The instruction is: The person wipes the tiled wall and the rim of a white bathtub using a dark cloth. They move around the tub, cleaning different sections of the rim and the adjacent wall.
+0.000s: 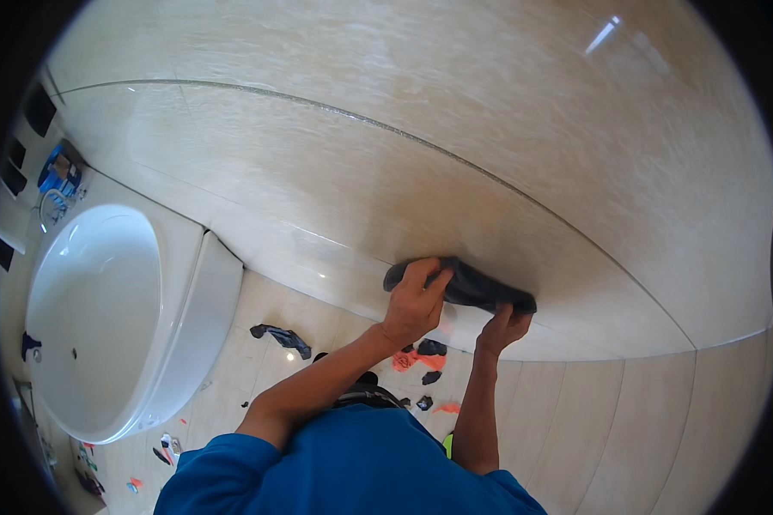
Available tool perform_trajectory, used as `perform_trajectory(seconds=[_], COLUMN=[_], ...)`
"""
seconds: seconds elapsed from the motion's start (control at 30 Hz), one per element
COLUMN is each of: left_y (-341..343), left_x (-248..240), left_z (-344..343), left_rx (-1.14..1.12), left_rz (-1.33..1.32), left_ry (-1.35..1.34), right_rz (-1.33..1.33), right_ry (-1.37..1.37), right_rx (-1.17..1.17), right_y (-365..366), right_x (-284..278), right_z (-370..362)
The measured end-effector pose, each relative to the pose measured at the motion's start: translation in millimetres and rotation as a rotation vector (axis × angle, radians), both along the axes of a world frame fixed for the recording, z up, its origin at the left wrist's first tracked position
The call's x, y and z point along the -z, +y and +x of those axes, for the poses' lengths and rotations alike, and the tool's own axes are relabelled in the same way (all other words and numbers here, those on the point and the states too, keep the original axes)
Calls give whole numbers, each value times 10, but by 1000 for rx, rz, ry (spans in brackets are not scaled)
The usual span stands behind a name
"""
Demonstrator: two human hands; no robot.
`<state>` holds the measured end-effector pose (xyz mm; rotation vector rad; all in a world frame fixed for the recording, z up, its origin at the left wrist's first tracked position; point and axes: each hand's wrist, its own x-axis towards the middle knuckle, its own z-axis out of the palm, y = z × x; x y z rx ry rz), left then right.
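Note:
A dark, long, soft-looking pad or folded cloth (481, 287) is held near the beige marbled wall (335, 180); I cannot make out its exact kind. My left hand (415, 302) is closed on its left part, thumb and fingers pinching the upper edge. At the lower right end my right hand (503, 330) grips it from below, with some fingers hidden behind it. Whether the dark piece touches the wall cannot be told.
A white bathtub (193, 296) stands at the left, with a blue container (58, 172) on its far corner. Crumpled black plastic (282, 339), orange-red scraps (416, 359) and other litter lie on the pale floor (524, 403). A thin metallic strip (404, 136) crosses the wall.

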<state>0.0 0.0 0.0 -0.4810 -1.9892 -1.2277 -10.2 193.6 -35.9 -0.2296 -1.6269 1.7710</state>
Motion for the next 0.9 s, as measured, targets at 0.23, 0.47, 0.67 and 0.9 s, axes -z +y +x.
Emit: perform_trajectory(seconds=[0.23, 0.47, 0.67, 0.9], left_y=[137, 14, -23, -403], left_x=[391, 250, -718, -1334], left_z=[199, 189, 19, -235], left_rx=[-107, -358, -369, -294], left_rz=[16, 67, 143, 168], left_ry=[-163, -131, 80, 319], right_rz=[-81, -131, 7, 160], right_ry=[-146, -121, 80, 383], right_rx=[-92, -219, -176, -38], right_y=[56, -321, -463, -939], right_x=[432, -59, -1094, -2025], right_z=[106, 107, 15, -109])
